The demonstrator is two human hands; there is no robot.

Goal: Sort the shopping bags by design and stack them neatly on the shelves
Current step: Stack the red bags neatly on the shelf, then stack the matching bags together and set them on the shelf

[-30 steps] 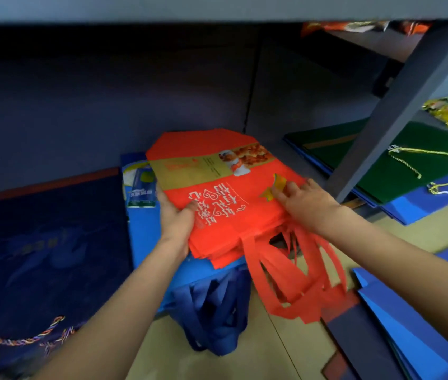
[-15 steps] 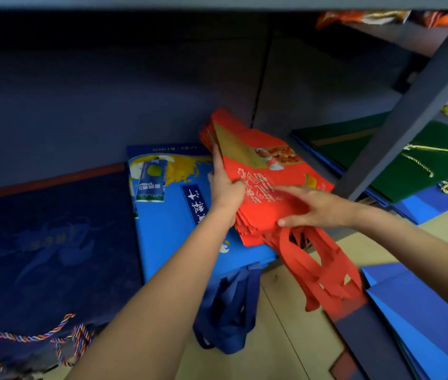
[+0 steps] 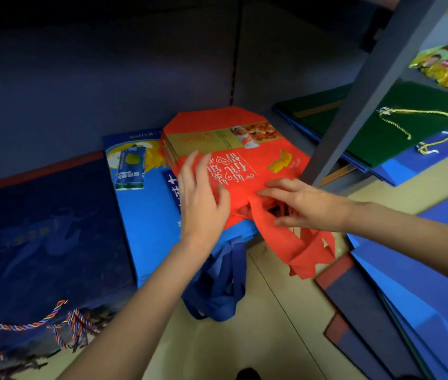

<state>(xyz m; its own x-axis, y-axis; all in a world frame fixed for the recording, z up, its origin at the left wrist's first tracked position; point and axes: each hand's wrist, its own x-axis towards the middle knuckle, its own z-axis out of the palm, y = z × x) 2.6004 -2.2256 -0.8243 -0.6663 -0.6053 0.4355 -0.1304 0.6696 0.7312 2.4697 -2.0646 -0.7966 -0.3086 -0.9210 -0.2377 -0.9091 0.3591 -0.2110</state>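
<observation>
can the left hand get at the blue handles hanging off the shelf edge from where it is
Probably yes: the left hand rests open on the red bags, and the blue handles hang uncovered just below its wrist, with only its own forearm above them.

Back wall: a dark grey-blue panel (image 3: 85,78) fills the upper left and centre of the frame, in deep shadow along the top edge.
Panel seam: a thin vertical line (image 3: 234,50) runs down the wall just right of centre.
Upright: a grey metal shelf post (image 3: 365,94) slants from the top right down toward the centre (the tilt may be the wide lens).
Floor: pale beige tiles (image 3: 261,333) cover the lower centre and the right edge, crossed by a thin dark joint.
Light: dim under the shelf overhead, brighter on the floor at lower right.
Upper right: a lighter grey surface behind the post, blurred.
</observation>
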